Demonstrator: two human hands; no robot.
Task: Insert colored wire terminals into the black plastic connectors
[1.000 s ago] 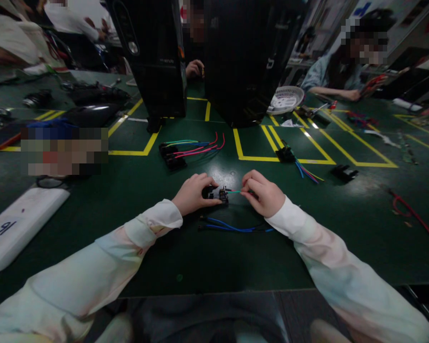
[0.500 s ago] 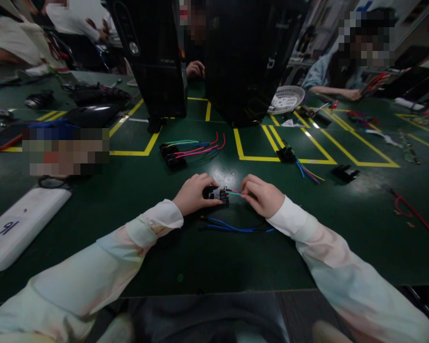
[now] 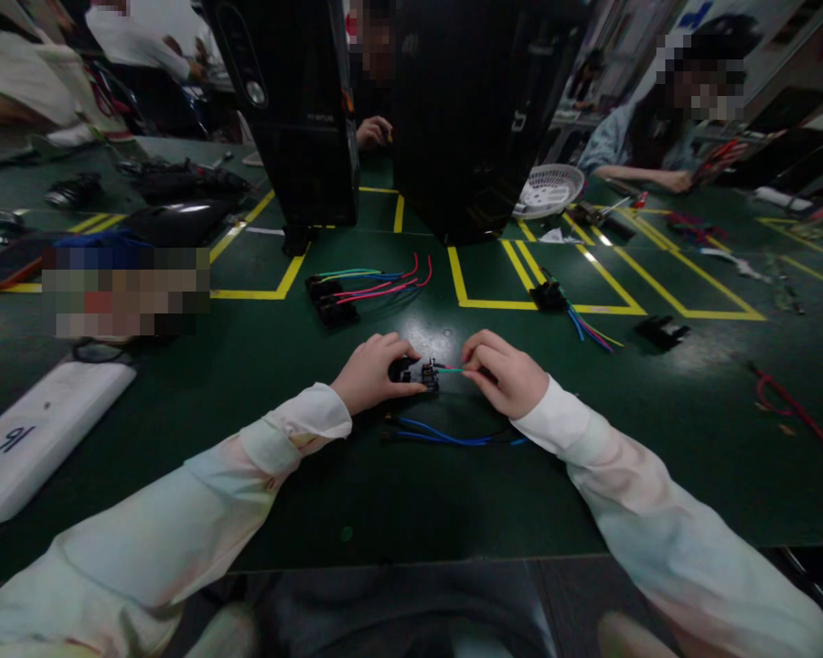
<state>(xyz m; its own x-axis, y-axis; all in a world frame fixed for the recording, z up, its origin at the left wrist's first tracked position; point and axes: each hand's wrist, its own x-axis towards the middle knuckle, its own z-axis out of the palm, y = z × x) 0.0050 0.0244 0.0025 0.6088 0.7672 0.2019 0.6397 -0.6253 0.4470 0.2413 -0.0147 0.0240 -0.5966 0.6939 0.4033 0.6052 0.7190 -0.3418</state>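
We find the plug (image 3: pixel 418 373) just below mid-view, its long axis running nine to three, wired end pointing to three o'clock. We note the left hand (image 3: pixel 368 370), angled in from eight o'clock, grasping it between thumb and fingers. The right hand (image 3: pixel 504 373), angled in from four o'clock, pinches the green wire (image 3: pixel 451 370). We record blue wires (image 3: pixel 453 440) on the table (image 3: pixel 453 512) at the plug's five o'clock.

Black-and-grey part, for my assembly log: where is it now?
In the head view, the part is near the centre, held in the left hand, just beyond the blue wires.
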